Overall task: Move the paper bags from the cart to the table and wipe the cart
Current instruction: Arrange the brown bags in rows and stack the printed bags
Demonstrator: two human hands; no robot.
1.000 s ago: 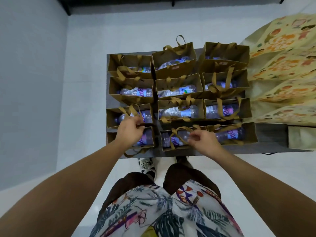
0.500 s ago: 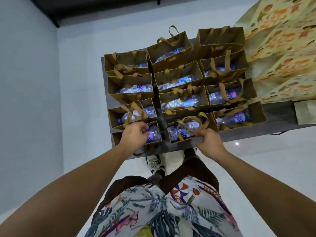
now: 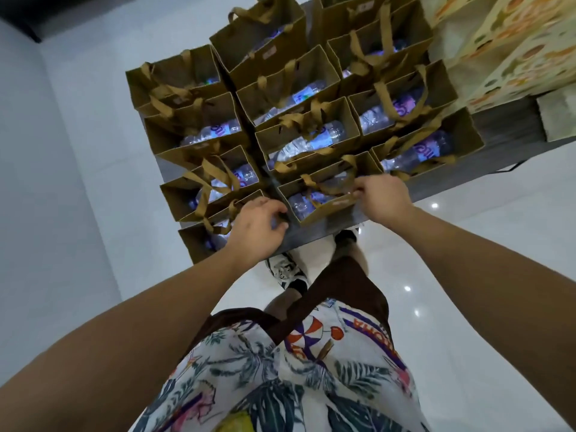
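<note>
Twelve-ish paper bags (image 3: 299,126) packed on cart (image 3: 505,132), each with a water bottle: bottom-heavy, thin walls crumple, so lift by ribbon handles. Right hand (image 3: 385,198) fingers pinch near-middle bag (image 3: 324,194) handle; left hand (image 3: 258,229) fingers curled at near-left bag (image 3: 199,241), grip hidden.

Only readable bit is "OHA", upside down, on the shirt (image 3: 358,325). Bottle labels (image 3: 324,138) are too blurry to read.
</note>
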